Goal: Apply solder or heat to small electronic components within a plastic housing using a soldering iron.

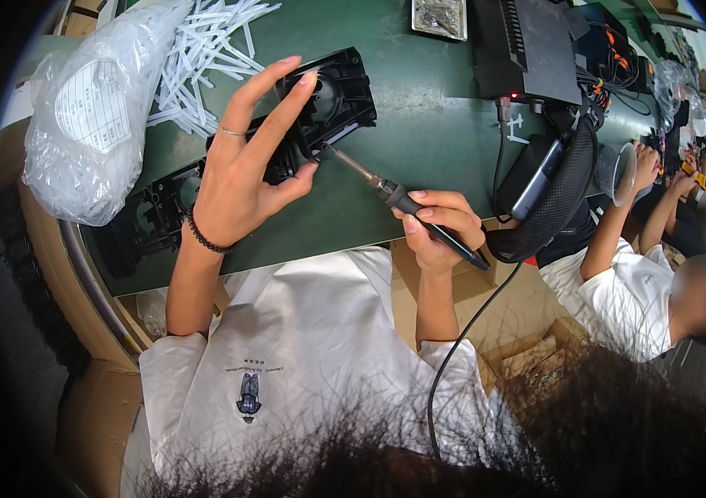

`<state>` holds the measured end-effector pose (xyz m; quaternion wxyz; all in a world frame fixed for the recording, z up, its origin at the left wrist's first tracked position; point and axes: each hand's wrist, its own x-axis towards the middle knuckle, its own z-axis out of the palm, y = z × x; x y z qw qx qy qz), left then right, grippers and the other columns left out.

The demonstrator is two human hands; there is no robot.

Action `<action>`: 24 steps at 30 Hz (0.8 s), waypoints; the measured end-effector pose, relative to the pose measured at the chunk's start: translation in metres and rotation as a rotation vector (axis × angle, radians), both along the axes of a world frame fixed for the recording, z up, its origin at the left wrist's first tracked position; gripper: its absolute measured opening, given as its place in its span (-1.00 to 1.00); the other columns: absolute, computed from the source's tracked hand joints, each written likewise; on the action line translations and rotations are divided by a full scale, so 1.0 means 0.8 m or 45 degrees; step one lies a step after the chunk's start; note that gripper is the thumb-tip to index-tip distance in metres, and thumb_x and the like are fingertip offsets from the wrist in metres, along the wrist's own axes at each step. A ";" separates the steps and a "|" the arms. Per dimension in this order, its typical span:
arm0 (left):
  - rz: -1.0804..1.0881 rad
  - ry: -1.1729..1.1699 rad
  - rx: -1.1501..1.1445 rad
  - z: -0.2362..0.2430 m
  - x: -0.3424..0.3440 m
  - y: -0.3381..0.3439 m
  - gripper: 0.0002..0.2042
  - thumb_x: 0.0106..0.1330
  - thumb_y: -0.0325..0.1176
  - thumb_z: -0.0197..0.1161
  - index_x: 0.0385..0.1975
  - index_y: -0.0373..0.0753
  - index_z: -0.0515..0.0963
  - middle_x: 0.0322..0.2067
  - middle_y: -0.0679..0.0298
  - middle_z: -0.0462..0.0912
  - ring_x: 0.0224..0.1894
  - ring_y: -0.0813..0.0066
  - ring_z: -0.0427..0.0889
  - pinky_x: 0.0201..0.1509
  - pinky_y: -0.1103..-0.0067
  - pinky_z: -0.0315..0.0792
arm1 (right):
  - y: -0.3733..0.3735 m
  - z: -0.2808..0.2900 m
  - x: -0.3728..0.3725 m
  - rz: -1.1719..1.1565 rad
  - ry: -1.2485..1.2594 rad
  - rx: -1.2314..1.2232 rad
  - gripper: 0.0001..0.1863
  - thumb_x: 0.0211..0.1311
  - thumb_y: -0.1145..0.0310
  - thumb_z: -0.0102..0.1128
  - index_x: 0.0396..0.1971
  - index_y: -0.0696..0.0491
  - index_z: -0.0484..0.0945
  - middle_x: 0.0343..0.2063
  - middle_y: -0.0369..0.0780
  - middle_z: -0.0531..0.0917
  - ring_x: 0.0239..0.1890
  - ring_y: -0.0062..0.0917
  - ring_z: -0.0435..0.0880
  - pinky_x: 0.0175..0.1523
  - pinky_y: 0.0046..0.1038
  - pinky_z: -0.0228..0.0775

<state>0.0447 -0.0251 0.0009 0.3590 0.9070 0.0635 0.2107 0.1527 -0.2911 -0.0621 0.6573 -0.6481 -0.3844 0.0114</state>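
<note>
We cannot see part of the black moulded plastic housing (357, 91), because the bare left hand (245, 178) covers it; whether the metal tip of the black-handled soldering iron (398, 199) touches it is too fine for us to tell. The bare right hand (450, 224) hides part of the iron's grip. The top edge cuts off the crinkled clear plastic bag (79, 195), whose white paper label (91, 104) is too small for us to read, and the shallow metal tray (438, 35), whose contents we cannot identify. Dark, blurred hair (618, 390) partly veils the open brown cardboard box (573, 329) and hides where the thin black cord (467, 332) ends.
</note>
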 end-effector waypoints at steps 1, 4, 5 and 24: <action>-0.008 0.014 -0.010 -0.001 -0.001 0.000 -0.09 -0.07 -0.58 0.55 0.48 -0.21 0.47 0.49 0.06 0.36 0.47 0.02 0.43 0.54 0.25 0.34 | 0.000 0.000 0.000 -0.002 -0.003 -0.001 -0.73 0.18 0.55 0.56 -0.27 0.18 0.56 -0.21 0.06 0.73 -0.33 -0.26 0.86 -0.26 -0.26 0.86; 0.002 0.022 -0.011 0.001 0.000 0.000 -0.09 -0.07 -0.58 0.55 0.48 -0.21 0.47 0.49 0.06 0.37 0.47 0.03 0.43 0.54 0.26 0.34 | -0.001 0.000 0.002 0.003 -0.026 -0.001 -0.70 0.19 0.52 0.56 -0.23 0.15 0.54 -0.19 0.05 0.72 -0.36 -0.27 0.83 -0.29 -0.27 0.85; 0.001 0.021 -0.005 0.002 -0.001 -0.001 -0.09 -0.07 -0.58 0.55 0.48 -0.21 0.47 0.49 0.06 0.37 0.47 0.03 0.43 0.54 0.26 0.34 | -0.002 0.000 0.002 0.010 -0.047 -0.002 -0.68 0.21 0.50 0.55 -0.19 0.13 0.52 -0.17 0.04 0.71 -0.37 -0.29 0.81 -0.30 -0.28 0.84; -0.321 0.277 0.442 0.035 0.082 0.148 -0.76 0.30 -0.53 0.41 -0.05 -0.22 0.66 -0.01 0.15 0.62 0.13 0.05 0.56 0.29 0.29 0.46 | 0.013 -0.015 -0.012 -0.535 0.249 0.456 -0.81 0.42 0.60 0.27 -0.05 0.15 0.51 0.12 0.02 0.57 -0.14 -0.27 0.76 -0.05 -0.27 0.75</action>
